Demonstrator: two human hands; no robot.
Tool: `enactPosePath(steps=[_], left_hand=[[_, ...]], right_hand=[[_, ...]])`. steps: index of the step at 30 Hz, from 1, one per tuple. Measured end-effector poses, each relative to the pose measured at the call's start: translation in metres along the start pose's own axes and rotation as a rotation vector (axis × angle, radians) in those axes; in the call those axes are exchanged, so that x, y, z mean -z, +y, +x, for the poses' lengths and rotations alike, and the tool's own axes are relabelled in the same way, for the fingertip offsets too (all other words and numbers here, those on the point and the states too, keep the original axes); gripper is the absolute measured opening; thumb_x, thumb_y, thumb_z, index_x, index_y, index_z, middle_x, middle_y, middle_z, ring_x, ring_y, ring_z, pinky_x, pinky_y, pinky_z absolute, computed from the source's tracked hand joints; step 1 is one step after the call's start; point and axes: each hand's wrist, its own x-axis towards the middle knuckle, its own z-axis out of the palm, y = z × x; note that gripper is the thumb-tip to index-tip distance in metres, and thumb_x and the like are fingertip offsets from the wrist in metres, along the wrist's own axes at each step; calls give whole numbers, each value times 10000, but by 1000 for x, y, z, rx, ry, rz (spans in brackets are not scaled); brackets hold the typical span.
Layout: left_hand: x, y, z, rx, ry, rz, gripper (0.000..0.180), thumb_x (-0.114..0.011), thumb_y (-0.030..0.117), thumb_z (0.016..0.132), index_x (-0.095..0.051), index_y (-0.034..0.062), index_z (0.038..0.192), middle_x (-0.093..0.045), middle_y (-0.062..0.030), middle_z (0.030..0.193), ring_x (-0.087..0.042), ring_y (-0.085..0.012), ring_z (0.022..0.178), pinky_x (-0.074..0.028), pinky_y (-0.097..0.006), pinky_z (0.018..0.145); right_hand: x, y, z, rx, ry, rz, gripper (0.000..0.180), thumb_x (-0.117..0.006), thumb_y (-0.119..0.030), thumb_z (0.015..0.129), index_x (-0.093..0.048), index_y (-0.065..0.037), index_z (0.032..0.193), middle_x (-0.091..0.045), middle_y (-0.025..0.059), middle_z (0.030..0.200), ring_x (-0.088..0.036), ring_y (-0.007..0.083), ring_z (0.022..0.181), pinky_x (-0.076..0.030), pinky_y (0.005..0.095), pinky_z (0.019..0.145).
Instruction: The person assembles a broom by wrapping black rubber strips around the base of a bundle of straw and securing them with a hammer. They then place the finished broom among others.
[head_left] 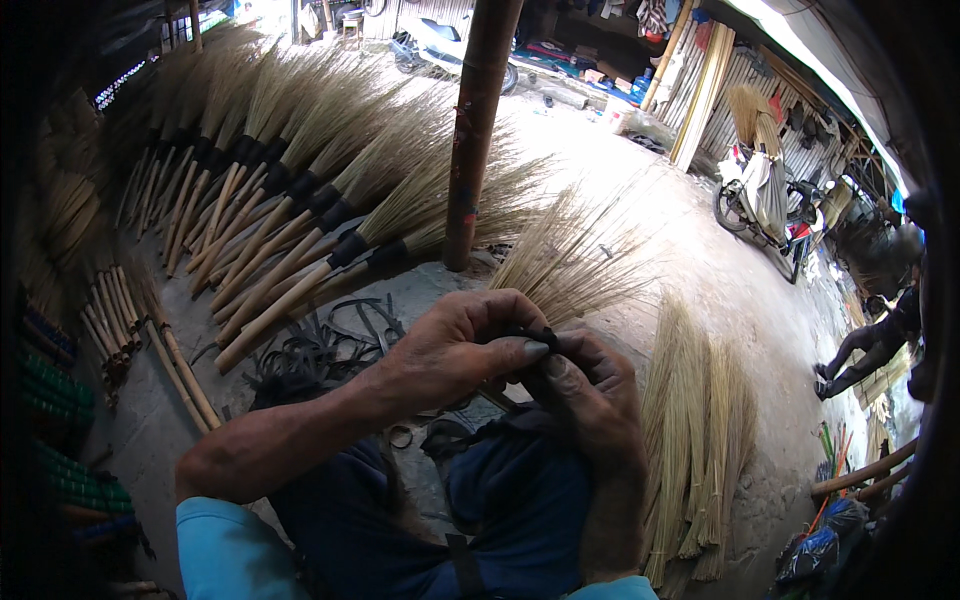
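I sit looking down at my lap, both hands meeting over my knees. My left hand [455, 345] and right hand [590, 395] are pinched together on a black strip [540, 336] wrapped at the neck of a bundle of straw bristles [570, 265]. The bundle is pale tan, thin and stiff, and fans upward and away from my fingers like a spray. The strip is dark and narrow; only a short piece shows between my thumbs. The rest of the binding and the bundle's lower end are hidden under my hands, so I cannot tell how far it is wrapped.

My legs in dark blue trousers [520, 500] fill the bottom of the view. A loose pile of straw [695, 440] lies on the ground just to my right. A tangle of black strips [320, 350] lies to my left. Beyond it, finished brooms [290, 240] with wooden handles and black bindings are laid in a curved row. An upright wooden post [475, 130] rises in front of me. The floor is bare grey concrete [660, 190] in an open shed, with a parked motorbike [765, 195] far right. The left edge is too dark to make out
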Motion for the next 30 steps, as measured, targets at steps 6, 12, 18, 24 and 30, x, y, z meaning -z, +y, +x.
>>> enactPosePath(steps=[6, 12, 18, 24, 30], left_hand=[[0, 4, 0, 8, 23, 61, 316, -773, 254, 1091, -700, 23, 1294, -716, -25, 1007, -676, -78, 904, -595, -262, 806], [-2, 2, 2, -1, -11, 76, 323, -785, 240, 1080, -690, 22, 1298, -717, -37, 1014, -677, -93, 910, -596, -278, 835], [0, 2, -1, -45, -45, 2, 228, -728, 173, 1109, -688, 14, 1267, -711, -35, 981, -663, -72, 835, -580, -254, 736], [0, 4, -1, -39, -51, 70, 200, -661, 131, 1139, -707, 2, 1285, -753, -56, 998, -716, -82, 864, -617, -248, 757], [1, 11, -1, -62, 24, 131, 259, -638, 142, 1151, -708, -19, 1343, -774, -76, 1008, -735, -93, 880, -636, -264, 784]], right_hand=[[0, 4, 0, 78, 42, 27, 166, -704, -59, 1090, -678, 23, 1232, -772, 128, 1127, -769, 163, 1044, -655, 336, 957], [1, 5, -1, 86, 77, 9, 181, -732, -95, 1080, -674, 9, 1216, -750, 110, 1119, -754, 150, 1039, -645, 317, 948], [2, 1, -1, 59, 7, -64, 245, -748, -140, 1081, -688, 20, 1256, -775, 127, 1134, -759, 168, 1049, -636, 331, 983], [1, -1, -2, 77, -25, -74, 245, -745, -111, 1080, -715, 30, 1278, -798, 140, 1148, -769, 183, 1074, -629, 338, 993], [-2, 3, 4, 238, 46, -126, 194, -745, -109, 1086, -731, 37, 1212, -761, 75, 1040, -748, 156, 994, -619, 313, 950]])
